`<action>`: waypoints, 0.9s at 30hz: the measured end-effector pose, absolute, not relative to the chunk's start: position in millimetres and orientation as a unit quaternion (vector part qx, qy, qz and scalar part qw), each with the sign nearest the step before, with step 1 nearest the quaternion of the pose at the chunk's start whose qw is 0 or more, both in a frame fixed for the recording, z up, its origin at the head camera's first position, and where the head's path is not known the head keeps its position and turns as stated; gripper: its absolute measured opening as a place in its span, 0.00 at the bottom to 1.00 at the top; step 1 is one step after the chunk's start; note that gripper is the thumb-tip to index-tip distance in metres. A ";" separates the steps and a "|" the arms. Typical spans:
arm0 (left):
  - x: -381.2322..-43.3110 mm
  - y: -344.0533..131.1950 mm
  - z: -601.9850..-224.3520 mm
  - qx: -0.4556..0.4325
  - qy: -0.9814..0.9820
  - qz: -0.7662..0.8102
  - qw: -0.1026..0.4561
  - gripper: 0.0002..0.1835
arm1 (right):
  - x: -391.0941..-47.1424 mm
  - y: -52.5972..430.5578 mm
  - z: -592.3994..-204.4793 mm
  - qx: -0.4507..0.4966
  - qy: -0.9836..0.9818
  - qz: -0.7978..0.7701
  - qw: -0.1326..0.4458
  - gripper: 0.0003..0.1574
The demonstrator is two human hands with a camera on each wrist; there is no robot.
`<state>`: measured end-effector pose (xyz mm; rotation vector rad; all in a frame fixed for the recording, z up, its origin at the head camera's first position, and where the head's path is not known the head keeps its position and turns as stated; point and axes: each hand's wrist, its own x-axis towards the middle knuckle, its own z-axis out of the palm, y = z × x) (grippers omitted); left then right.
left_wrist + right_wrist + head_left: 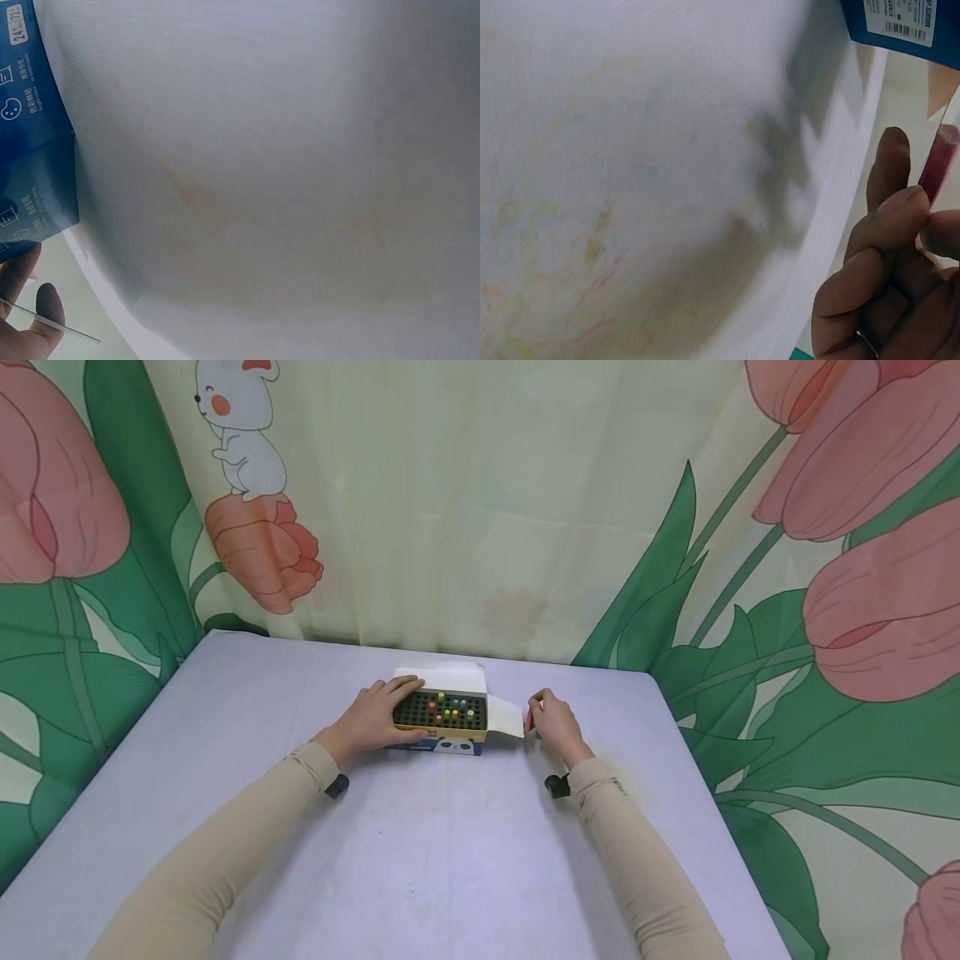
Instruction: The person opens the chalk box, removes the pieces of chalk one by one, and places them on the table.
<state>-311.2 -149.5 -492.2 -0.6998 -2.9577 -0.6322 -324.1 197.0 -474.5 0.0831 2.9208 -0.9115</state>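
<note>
A blue and yellow box point(457, 744) with a panda on its front sits at the back of the table, lid up. Inside it a black holed insert point(412, 714) carries several short coloured sticks point(432, 707), mostly toward the right. My left hand point(372, 714) grips the box's left end, thumb at the front and fingers over the rear edge. To the right of the box, my right hand point(557, 722) pinches a red crayon-like stick point(939, 161) between thumb and fingers. That stick stands just past the box's open side flap point(506, 717).
A white cloth covers the table point(420, 860), with faint coloured smudges in the right wrist view. Behind it hangs a curtain point(465, 510) printed with tulips and a rabbit. The lid flap point(450, 677) rises at the box's back.
</note>
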 end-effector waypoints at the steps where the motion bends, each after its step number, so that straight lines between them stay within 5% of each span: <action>1: -311.0 -149.5 -491.9 -0.225 -0.953 -0.203 0.018 0.56 | -324.2 198.1 -475.2 0.026 0.954 -0.296 0.044 0.22; 27: -313.8 -150.8 -494.2 -0.226 -0.953 -0.203 0.015 0.56 | -322.8 232.5 -495.8 0.082 0.963 -0.257 -0.012 0.16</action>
